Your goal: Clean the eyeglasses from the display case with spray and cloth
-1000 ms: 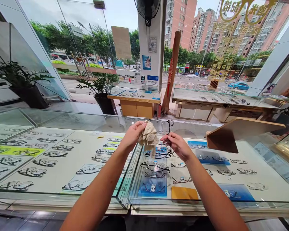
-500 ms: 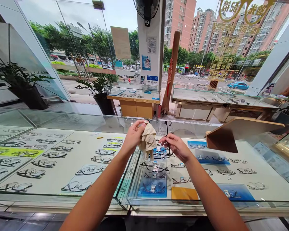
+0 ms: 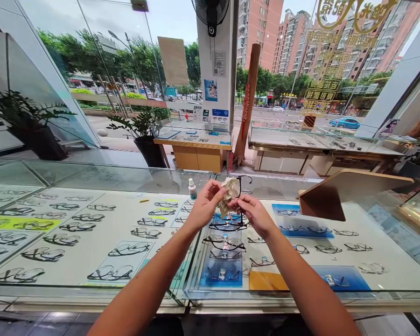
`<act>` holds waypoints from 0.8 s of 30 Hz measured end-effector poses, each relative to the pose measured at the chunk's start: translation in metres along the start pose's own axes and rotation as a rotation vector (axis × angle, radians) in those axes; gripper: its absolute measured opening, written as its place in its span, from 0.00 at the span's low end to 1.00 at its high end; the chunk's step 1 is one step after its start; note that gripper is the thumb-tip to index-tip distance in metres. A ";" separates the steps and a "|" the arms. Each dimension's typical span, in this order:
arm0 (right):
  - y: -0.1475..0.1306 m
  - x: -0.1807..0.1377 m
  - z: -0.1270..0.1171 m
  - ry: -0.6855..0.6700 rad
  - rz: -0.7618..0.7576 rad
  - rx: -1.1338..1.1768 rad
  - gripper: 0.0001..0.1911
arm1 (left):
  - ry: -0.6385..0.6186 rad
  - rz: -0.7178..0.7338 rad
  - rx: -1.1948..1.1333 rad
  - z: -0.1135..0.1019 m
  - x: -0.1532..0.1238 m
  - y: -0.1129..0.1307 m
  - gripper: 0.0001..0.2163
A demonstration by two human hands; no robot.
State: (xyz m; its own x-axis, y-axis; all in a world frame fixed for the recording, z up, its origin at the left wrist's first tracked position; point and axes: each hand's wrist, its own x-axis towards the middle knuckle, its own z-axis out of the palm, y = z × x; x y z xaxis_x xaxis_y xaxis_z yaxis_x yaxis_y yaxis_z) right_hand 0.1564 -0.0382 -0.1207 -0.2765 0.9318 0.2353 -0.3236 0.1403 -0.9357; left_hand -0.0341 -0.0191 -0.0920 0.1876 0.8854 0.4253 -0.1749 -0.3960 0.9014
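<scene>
Above a glass display counter (image 3: 91,291) I hold a pair of black-framed glasses (image 3: 243,184) in my right hand (image 3: 254,213), fingers pinched on the frame. My left hand (image 3: 206,205) is closed on a beige cleaning cloth (image 3: 230,190), which is pressed against a lens of the glasses. The two hands meet over the seam between two cases. Part of the glasses is hidden by the cloth and fingers.
Many eyeglass frames (image 3: 61,239) lie in rows under the glass. A small white bottle (image 3: 192,188) stands on the counter left of my hands. A wooden tilted stand (image 3: 336,193) sits at the right. Potted plants (image 3: 147,135) and other counters (image 3: 196,149) stand beyond.
My left hand has brought the cloth to the right onto the glasses, bunching it against the lens. The white bottle behind it is now uncovered.
</scene>
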 end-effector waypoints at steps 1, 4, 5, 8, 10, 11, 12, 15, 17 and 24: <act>0.002 0.000 -0.001 -0.006 -0.010 -0.022 0.19 | -0.021 0.005 0.010 0.001 0.000 0.000 0.20; 0.006 0.001 -0.002 -0.036 -0.028 -0.083 0.19 | -0.027 0.033 0.067 0.003 -0.001 0.002 0.21; 0.007 0.001 -0.001 -0.051 -0.029 -0.098 0.19 | -0.011 0.045 0.088 0.003 -0.001 0.002 0.22; 0.007 -0.001 0.001 -0.092 -0.020 -0.114 0.19 | 0.034 0.051 0.108 0.006 -0.001 0.000 0.22; 0.006 -0.002 0.003 -0.105 -0.019 -0.111 0.19 | 0.047 0.028 0.052 0.008 -0.002 -0.003 0.20; 0.005 -0.003 0.004 -0.109 -0.021 -0.109 0.20 | 0.058 0.012 0.007 0.008 -0.002 -0.005 0.19; 0.004 -0.003 0.005 -0.115 -0.025 -0.108 0.20 | 0.070 -0.008 -0.043 0.009 -0.002 -0.007 0.20; 0.002 -0.004 0.004 -0.138 -0.028 -0.107 0.20 | 0.047 -0.111 -0.159 0.006 -0.001 -0.012 0.24; 0.002 -0.003 0.003 -0.154 -0.026 -0.103 0.19 | -0.045 -0.197 -0.173 0.004 -0.001 -0.011 0.24; 0.002 -0.004 0.005 -0.154 0.018 -0.020 0.18 | -0.261 -0.341 -0.303 0.005 -0.003 0.000 0.21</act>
State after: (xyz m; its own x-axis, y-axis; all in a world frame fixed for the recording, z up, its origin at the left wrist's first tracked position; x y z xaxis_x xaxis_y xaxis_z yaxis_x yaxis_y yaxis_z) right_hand 0.1525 -0.0428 -0.1223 -0.4179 0.8721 0.2547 -0.2998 0.1323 -0.9448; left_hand -0.0301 -0.0234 -0.0927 0.5107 0.8460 0.1528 -0.3263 0.0264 0.9449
